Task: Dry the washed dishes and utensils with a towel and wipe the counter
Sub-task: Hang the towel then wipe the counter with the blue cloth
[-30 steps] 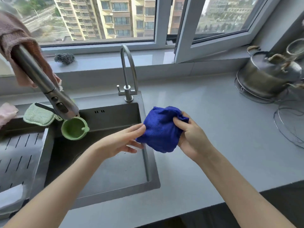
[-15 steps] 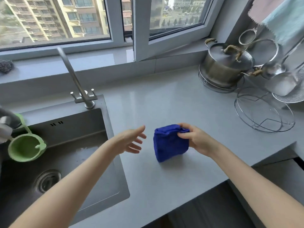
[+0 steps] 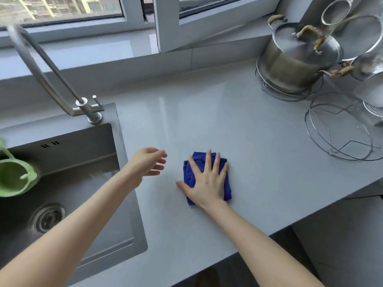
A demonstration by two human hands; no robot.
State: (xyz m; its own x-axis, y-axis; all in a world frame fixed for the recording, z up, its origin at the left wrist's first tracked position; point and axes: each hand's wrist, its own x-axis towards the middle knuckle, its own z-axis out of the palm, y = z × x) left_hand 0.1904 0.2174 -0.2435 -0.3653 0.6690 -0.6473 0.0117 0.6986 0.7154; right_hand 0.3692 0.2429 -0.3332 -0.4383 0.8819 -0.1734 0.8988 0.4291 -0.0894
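Now my right hand (image 3: pixel 207 181), which pinched the blue towel (image 3: pixel 227 188) in the air a moment ago, presses it flat, fingers spread, on the surface (image 3: pixel 259 141); left hand (image 3: pixel 148 162) hovers relaxed, so I judge wiping begins.

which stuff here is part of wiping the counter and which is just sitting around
In use: blue towel, right hand pressing it flat, counter.
Sitting around: lidded steel pot, wire rack, green cup at the sink, faucet, left hand holding nothing.
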